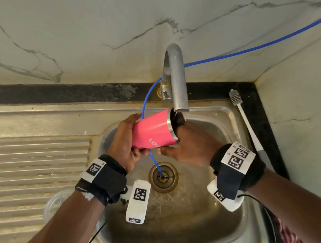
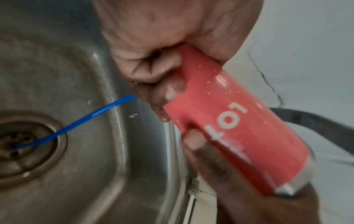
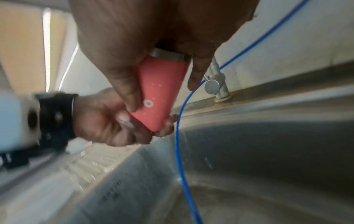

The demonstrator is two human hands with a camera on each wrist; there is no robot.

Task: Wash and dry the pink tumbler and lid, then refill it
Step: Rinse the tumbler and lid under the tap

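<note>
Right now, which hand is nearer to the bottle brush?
Right. The right hand holds the pink tumbler at its rim, toward the bottle brush; the left hand grips its base, farther away.

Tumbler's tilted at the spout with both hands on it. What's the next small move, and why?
Probably turn on the tap: no stream shows from the spout, and the tumbler, base in the left hand, rim in the right hand, already has its mouth there.

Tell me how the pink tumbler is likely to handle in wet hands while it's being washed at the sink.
The pink tumbler probably feels slippery: water droplets speckle its smooth coating. Its steel rim suggests rigid metal, so it likely won't flex or break easily. The body tapers toward its base, where the left hand grips it, so it could slide out; the right hand at the rim likely helps steady it.
</note>
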